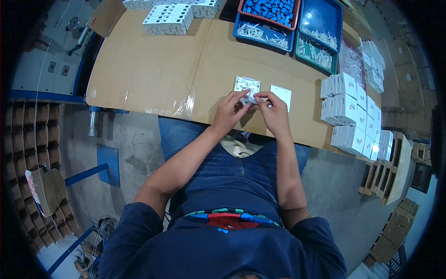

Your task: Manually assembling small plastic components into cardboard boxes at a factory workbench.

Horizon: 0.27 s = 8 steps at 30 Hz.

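Observation:
Between the fingertips of both hands is a small clear plastic bag (250, 98) with something whitish inside that I cannot make out. My left hand (229, 109) pinches it from the left; my right hand (273, 110) pinches it from the right. Just beyond them lies a white square plastic housing (247, 83) with its inner fittings facing up, its near part hidden by the bag and fingers. Flat on the cardboard beside my right hand is a plain white square plate (281, 95), partly covered by that hand.
Cardboard (153, 60) covers the table. At the back stand a red tray (293, 27) of blue parts, a blue tray (238, 33) of white pieces and a green tray (302, 56). White boxes (346, 111) are stacked on the right, others (168, 19) at the far left.

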Tool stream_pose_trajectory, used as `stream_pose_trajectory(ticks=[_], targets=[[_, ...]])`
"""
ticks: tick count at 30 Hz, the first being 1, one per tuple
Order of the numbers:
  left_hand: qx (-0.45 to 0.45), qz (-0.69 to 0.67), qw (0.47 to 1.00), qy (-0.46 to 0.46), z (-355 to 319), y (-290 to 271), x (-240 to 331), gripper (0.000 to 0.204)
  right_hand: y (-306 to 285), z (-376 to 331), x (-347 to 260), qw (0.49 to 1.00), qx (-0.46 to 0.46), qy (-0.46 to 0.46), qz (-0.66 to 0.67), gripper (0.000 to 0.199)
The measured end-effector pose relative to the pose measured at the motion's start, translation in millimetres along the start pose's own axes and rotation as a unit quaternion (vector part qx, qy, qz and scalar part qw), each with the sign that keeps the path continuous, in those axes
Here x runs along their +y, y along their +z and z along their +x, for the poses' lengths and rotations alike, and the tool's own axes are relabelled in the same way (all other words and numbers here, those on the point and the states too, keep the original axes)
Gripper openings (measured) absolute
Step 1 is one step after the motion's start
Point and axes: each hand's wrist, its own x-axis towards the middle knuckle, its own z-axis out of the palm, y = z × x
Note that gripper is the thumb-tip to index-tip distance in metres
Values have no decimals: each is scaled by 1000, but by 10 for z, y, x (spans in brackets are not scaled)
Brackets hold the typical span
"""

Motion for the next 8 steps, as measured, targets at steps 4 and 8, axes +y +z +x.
stream_pose_trajectory(ticks=[4, 8], targets=[[7, 85, 995, 53, 22, -19, 24, 56, 26, -14, -48, 1000, 12, -25, 8, 13], [14, 67, 995, 70, 17, 15, 51, 62, 47, -12, 10, 998, -19, 0, 58, 13]])
